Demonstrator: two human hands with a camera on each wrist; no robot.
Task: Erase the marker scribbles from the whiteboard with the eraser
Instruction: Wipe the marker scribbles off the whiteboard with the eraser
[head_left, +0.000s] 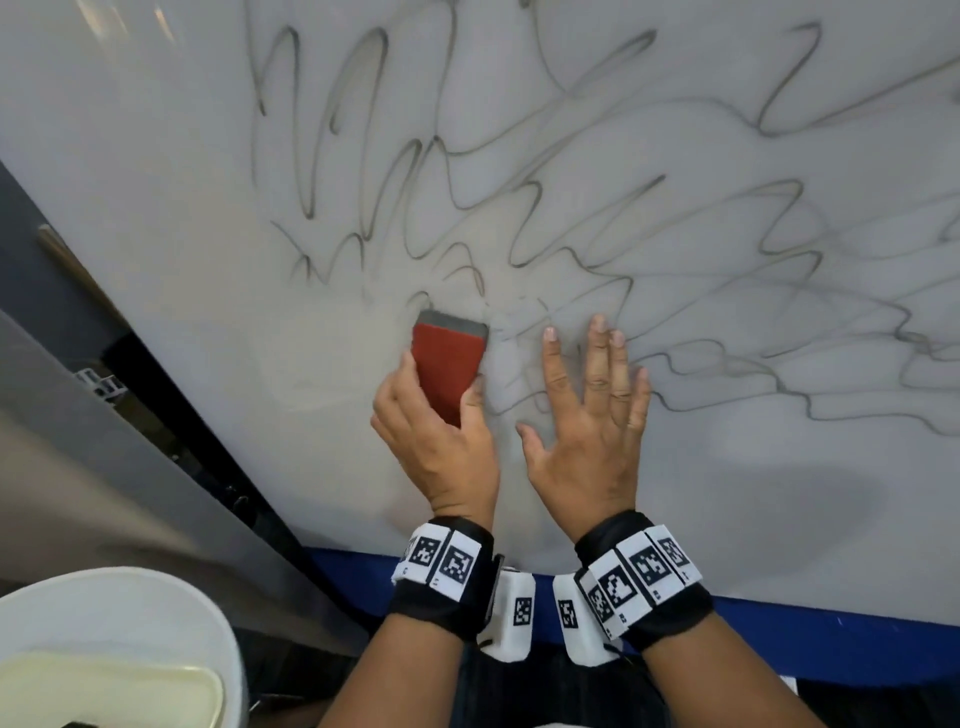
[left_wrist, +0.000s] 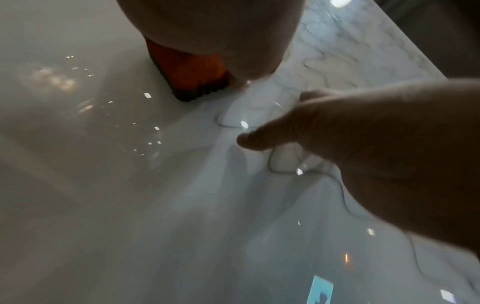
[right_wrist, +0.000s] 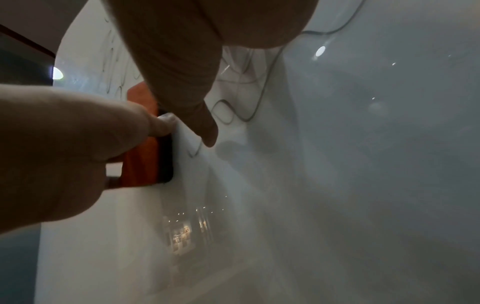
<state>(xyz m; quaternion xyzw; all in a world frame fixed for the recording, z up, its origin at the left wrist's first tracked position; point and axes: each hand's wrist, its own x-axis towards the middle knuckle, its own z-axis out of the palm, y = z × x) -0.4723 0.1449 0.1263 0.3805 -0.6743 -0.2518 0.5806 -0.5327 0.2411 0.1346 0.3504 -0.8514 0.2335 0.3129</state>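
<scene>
A whiteboard (head_left: 171, 171) lies flat in front of me, covered with grey marker scribbles (head_left: 582, 208) over its middle and right. My left hand (head_left: 436, 447) grips a red eraser (head_left: 447, 364) with a grey felt edge, pressed on the board at the lower left edge of the scribbles. The board left of the eraser looks wiped. My right hand (head_left: 587, 415) lies flat on the board beside it, fingers straight and spread over some lines. The left wrist view shows the eraser (left_wrist: 189, 76) on the board; the right wrist view shows the eraser (right_wrist: 145, 160) held by the left hand.
A blue border (head_left: 779, 639) runs along the board's near edge. A dark grey frame (head_left: 78, 405) runs along the left side. A white round container (head_left: 119, 618) sits at the bottom left. Scribbles reach the right edge of the view.
</scene>
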